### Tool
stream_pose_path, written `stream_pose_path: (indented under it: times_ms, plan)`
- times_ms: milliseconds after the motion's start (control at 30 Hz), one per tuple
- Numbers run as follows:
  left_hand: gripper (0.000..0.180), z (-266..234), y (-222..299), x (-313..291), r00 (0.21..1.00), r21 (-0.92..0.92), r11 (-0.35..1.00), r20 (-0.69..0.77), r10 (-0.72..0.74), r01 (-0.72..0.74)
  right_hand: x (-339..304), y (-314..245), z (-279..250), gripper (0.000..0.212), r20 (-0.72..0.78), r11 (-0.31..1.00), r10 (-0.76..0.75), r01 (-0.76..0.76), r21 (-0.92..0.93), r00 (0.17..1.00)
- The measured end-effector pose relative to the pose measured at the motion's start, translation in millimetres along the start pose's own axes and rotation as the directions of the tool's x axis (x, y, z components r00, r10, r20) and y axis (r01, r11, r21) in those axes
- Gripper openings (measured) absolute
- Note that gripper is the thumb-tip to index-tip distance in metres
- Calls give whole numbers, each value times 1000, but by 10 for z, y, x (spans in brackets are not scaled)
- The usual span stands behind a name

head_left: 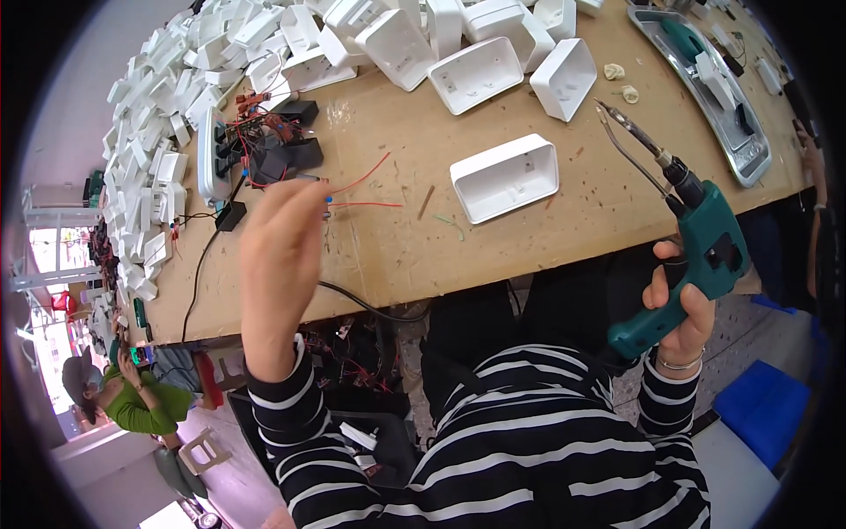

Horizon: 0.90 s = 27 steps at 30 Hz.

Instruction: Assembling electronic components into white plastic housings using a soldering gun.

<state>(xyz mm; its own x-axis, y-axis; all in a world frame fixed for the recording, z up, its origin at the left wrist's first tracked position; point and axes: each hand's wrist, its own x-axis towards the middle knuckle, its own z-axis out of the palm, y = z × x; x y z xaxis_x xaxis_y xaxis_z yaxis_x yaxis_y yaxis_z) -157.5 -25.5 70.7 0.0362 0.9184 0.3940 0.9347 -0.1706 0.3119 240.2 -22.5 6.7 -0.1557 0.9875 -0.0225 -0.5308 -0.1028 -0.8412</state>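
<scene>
My right hand [680, 322] is wrapped round the handle of a green soldering gun [712, 242], its metal tip and thin feed tube pointing up and away over the table. Over the table's left part, my left hand [286, 234] is closed, fingertips pinched together. Beside those fingertips a small blue-and-metal part [329, 208] shows, with red wires [366, 204] running to the right; the fingers hide most of it. An open white plastic box [507, 181] lies between my hands. Just beyond my left hand is a tangle of black adapters and red-wired parts [273, 145].
White plastic boxes [397, 48] heap along the far and left sides. A white power strip [214, 159] stands left, a black cable [198, 282] running off the edge. At right lies a metal tray [753, 163] with another green tool. A person in green [145, 401] sits far left.
</scene>
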Motion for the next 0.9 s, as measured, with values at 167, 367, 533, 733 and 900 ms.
stream_pose_path:
  times_ms: [167,367,533,733,900]
  plan:
    - [11,285,-6,358,960,374,894,220,174,-248,-23,9,90,71,37,1000,2,-1,-15,999]
    - [12,419,-233,714,753,-13,953,616,-231,304,-51,26,117,72,-5,999,-18,17,-31,1000]
    - [11,385,-255,640,810,7,1000,586,-4,0,-19,43,82,73,18,1000,-4,4,-26,1000]
    - [14,250,-199,364,861,-41,967,447,242,-251,-4,35,57,72,30,1000,8,-7,-19,1000]
    - [12,238,-255,375,823,-5,951,499,271,-311,-10,39,71,71,56,1000,17,-17,-3,998]
